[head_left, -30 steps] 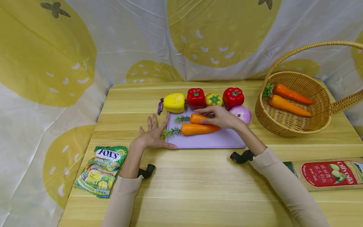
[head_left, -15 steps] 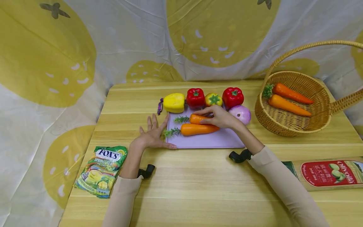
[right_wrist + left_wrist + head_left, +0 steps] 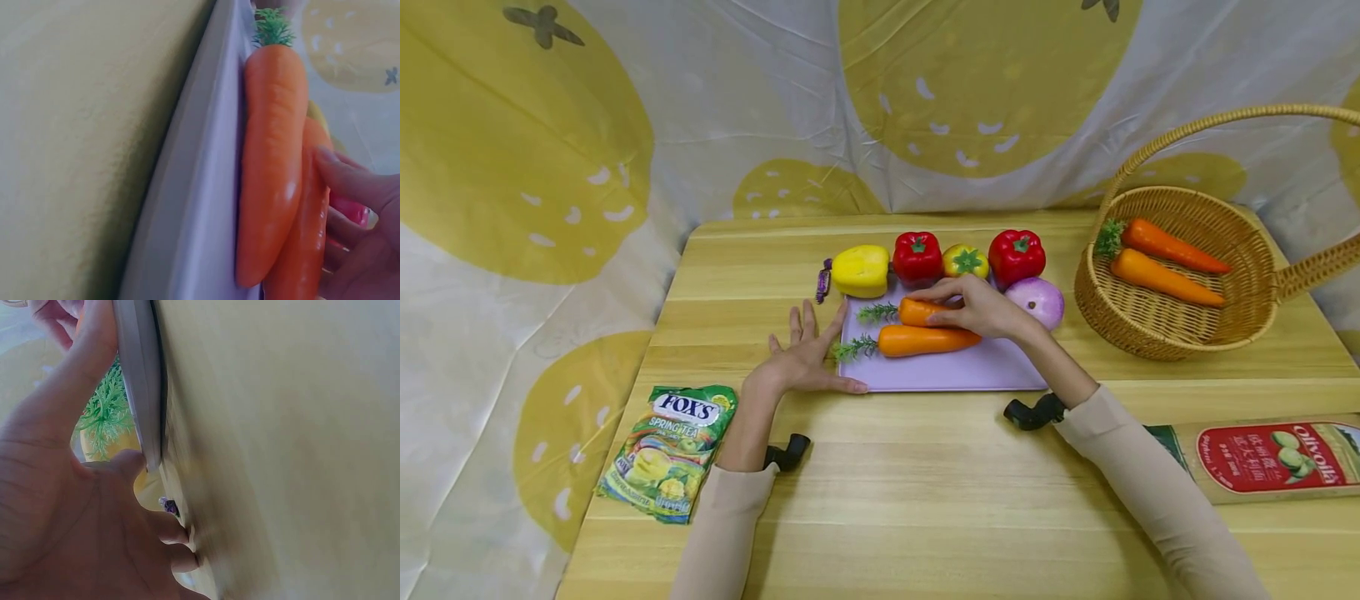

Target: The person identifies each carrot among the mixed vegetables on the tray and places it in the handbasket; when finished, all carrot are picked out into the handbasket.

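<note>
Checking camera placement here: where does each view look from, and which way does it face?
Head: head-worn, facing forward and down over the tray; left hand, right hand and both sleeves show.
Left wrist: worn there, facing along the tray's edge; left hand shows large, apparently part of the right hand too.
Right wrist: worn there, facing the front carrot and rear carrot; right hand shows.
Shared: head and right wrist both show these carrots.

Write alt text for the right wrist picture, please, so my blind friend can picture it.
A right hand's fingers hold the far carrot of two lying side by side on a pale purple tray. The green-topped near carrot lies closer to the camera; a wooden table fills the left.
</note>
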Available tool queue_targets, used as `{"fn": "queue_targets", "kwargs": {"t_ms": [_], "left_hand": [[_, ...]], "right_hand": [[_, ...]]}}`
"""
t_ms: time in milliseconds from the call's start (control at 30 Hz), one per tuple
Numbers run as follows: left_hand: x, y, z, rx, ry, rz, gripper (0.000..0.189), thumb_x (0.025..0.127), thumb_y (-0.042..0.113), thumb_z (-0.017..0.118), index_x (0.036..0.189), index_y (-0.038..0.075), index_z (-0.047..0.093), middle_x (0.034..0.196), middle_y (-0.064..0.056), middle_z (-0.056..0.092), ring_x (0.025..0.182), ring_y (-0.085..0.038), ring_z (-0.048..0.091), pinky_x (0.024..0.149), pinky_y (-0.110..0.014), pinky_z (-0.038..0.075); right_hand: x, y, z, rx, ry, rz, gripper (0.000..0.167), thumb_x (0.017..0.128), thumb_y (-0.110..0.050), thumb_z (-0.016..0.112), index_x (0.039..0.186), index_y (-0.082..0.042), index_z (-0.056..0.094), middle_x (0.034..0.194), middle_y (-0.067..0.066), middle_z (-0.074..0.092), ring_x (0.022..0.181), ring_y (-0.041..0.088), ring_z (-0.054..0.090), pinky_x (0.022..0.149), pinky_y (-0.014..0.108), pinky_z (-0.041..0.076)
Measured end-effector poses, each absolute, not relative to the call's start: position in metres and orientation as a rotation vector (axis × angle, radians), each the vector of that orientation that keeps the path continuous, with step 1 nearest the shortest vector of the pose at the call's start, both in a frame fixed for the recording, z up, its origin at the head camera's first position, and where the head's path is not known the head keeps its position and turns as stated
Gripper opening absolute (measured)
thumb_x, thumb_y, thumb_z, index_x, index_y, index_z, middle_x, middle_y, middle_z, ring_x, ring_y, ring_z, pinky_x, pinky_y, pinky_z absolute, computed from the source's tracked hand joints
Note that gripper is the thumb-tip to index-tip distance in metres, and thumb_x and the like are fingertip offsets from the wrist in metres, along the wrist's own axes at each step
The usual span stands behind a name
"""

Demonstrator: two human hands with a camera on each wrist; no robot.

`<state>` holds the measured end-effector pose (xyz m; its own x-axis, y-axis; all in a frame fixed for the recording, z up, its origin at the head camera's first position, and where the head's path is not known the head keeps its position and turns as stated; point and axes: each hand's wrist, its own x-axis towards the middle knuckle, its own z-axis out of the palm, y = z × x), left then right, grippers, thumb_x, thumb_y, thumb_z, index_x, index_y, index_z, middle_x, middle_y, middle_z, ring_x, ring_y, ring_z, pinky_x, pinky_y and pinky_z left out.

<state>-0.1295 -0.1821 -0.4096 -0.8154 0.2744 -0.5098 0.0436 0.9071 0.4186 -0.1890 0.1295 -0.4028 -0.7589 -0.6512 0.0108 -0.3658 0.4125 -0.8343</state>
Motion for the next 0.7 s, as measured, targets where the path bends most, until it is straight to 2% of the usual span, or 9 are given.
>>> {"fn": "queue_targets", "kwargs": {"t_ms": [167, 367, 433, 567, 700], "left_hand": [[-0.131, -0.182, -0.412, 0.231, 2.485, 0.522, 0.142, 0.063, 0.085, 0.077, 0.162, 0.044, -0.016, 0.163, -0.022, -0.039, 0.152, -0.044, -0.036, 0.110, -0.083, -0.019], [-0.132, -0.183, -0.413, 0.222, 2.472, 0.515, 0.143, 0.063, 0.085, 0.078, 0.162, 0.044, -0.016, 0.164, -0.021, -0.039, 0.151, -0.042, -0.038, 0.113, -0.080, -0.019], [-0.134, -0.184, -0.417, 0.223, 2.472, 0.510, 0.144, 0.061, 0.087, 0.077, 0.162, 0.044, -0.016, 0.163, -0.021, -0.039, 0.151, -0.042, -0.038, 0.113, -0.080, -0.019], [-0.137, -0.187, -0.425, 0.225, 2.481, 0.509, 0.148, 0.053, 0.095, 0.071, 0.161, 0.045, -0.016, 0.163, -0.019, -0.041, 0.150, -0.040, -0.040, 0.112, -0.081, -0.019], [-0.135, -0.186, -0.424, 0.222, 2.490, 0.506, 0.146, 0.056, 0.093, 0.072, 0.161, 0.045, -0.016, 0.162, -0.019, -0.041, 0.151, -0.041, -0.039, 0.112, -0.081, -0.019]], "right_hand": [[-0.188, 0.130, -0.395, -0.854, 2.370, -1.268, 0.042, 0.094, -0.013, 0.076, 0.136, -0.017, 0.070, 0.131, 0.007, 0.073, 0.114, 0.021, 0.066, 0.099, 0.040, 0.054], [-0.183, 0.134, -0.382, -0.803, 2.390, -1.289, 0.043, 0.095, -0.017, 0.077, 0.137, -0.024, 0.070, 0.132, 0.003, 0.072, 0.103, 0.019, 0.061, 0.082, 0.027, 0.050], [-0.183, 0.137, -0.377, -0.785, 2.390, -1.306, 0.044, 0.094, -0.018, 0.078, 0.137, -0.026, 0.070, 0.128, 0.001, 0.074, 0.096, 0.019, 0.059, 0.075, 0.025, 0.047], [-0.181, 0.144, -0.367, -0.783, 2.410, -1.323, 0.044, 0.094, -0.020, 0.078, 0.137, -0.027, 0.070, 0.124, 0.000, 0.075, 0.089, 0.020, 0.056, 0.071, 0.025, 0.045], [-0.181, 0.155, -0.357, -0.779, 2.425, -1.328, 0.043, 0.094, -0.022, 0.078, 0.137, -0.027, 0.070, 0.121, 0.000, 0.075, 0.079, 0.020, 0.054, 0.064, 0.024, 0.044]]}}
